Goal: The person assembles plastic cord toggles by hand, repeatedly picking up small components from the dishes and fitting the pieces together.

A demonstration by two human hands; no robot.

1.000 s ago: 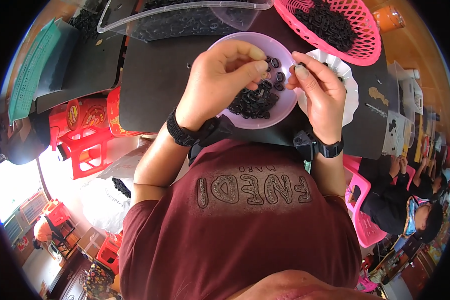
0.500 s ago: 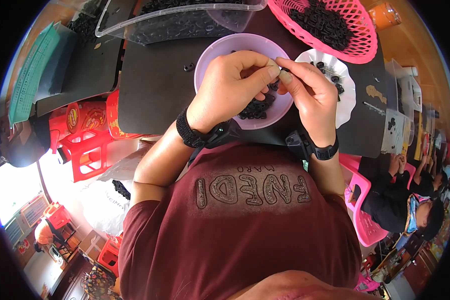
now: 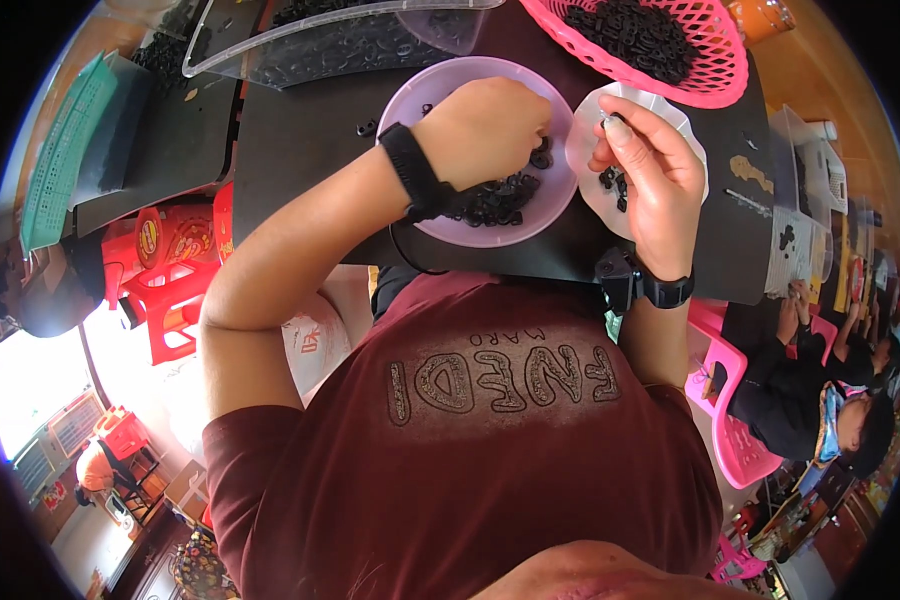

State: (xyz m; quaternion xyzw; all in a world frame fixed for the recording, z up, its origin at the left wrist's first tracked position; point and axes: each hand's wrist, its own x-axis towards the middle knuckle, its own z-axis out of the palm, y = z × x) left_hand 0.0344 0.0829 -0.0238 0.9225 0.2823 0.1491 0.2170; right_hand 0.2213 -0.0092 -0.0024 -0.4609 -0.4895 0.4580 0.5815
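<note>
Over the light purple bowl (image 3: 407,90) is my left hand (image 3: 490,125), back upward and fingers curled down. Its fingertips are mostly hidden, and what they hold, if anything, does not show. Small black ring-like parts (image 3: 495,200) lie heaped in the bowl. My right hand (image 3: 655,175) is raised above a white wavy-edged dish (image 3: 587,190), its thumb and forefinger pinched on a small dark piece (image 3: 618,128) with a shiny bit beside it. More black pieces (image 3: 613,183) rest in that dish.
A pink lattice basket (image 3: 718,50) of black parts stands at the far right. A clear bin (image 3: 370,50) of similar parts is at the far left. Several loose parts (image 3: 367,128) lie on the dark table (image 3: 295,150). People (image 3: 800,400) sit on the right near a pink chair (image 3: 735,440).
My hands were together over the bowl and have parted. The left has turned its back upward over the bowl; the right has moved right over the white dish.
</note>
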